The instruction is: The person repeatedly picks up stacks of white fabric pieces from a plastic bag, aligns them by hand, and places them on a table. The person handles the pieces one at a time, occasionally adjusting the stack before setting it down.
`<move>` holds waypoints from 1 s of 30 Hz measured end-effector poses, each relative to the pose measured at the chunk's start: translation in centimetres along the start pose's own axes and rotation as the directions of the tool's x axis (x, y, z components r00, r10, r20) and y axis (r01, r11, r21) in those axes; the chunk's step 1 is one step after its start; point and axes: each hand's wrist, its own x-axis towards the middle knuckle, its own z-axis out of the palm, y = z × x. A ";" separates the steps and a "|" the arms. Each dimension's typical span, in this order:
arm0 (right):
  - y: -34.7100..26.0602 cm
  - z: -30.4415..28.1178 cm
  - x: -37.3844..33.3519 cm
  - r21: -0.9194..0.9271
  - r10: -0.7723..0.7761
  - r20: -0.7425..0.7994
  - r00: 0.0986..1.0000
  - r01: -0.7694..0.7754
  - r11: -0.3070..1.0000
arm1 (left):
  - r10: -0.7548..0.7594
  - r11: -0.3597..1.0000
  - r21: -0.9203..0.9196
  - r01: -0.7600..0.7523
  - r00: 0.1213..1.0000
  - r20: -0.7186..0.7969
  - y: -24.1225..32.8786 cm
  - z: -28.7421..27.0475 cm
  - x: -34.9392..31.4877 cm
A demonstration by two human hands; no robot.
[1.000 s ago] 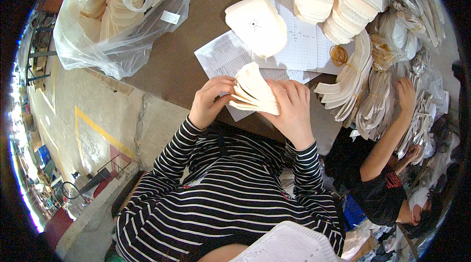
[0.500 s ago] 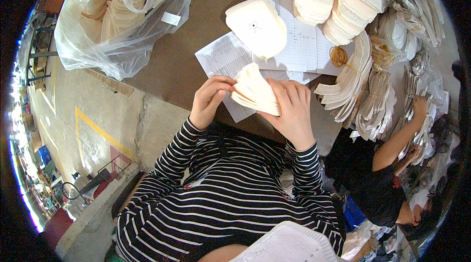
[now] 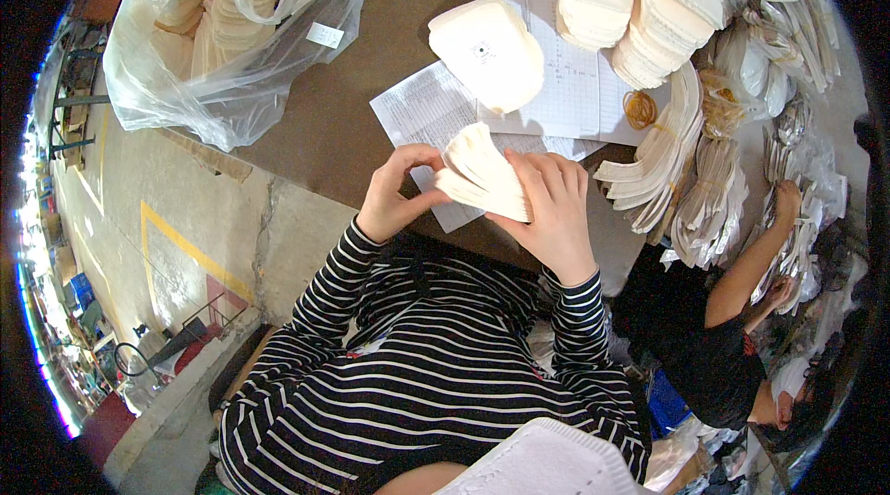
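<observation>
We see a brown table [image 3: 343, 124] with papers [image 3: 422, 110] on it and a cream stack [image 3: 489, 52] lying on the papers. A clear bag [image 3: 222, 41] of cream pieces sits at the table's left end. More stacks [image 3: 649, 4] at top right, rubber bands [image 3: 640, 108] beside them. A co-worker's arm [image 3: 756, 259] reaches into bundles [image 3: 718, 208] at right. Concrete floor [image 3: 139, 217] with a yellow line [image 3: 190, 249].

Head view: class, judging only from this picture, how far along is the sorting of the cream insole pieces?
Done, apparently: neat stacks of cream pieces at the table's far edge, and one small pile on the paper sheets. In hand: a fanned bundle, held by the right hand while the left hand fingers its edge. Left: a clear plastic bag still full of pieces.
</observation>
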 end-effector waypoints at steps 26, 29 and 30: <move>0.4 -0.5 0.1 0.056 -0.027 0.028 0.999 0.025 0.998 | 0.109 0.966 0.218 -0.136 0.985 0.134 0.3 -0.8 1.9; 0.2 -0.5 0.1 0.084 -0.006 0.029 1.000 0.004 0.996 | 0.170 0.938 0.283 -0.202 0.977 0.131 0.2 -1.0 1.9; 0.3 -0.4 0.1 0.087 0.003 0.026 1.000 -0.005 0.996 | 0.186 0.923 0.316 -0.220 0.973 0.136 0.2 -1.1 2.0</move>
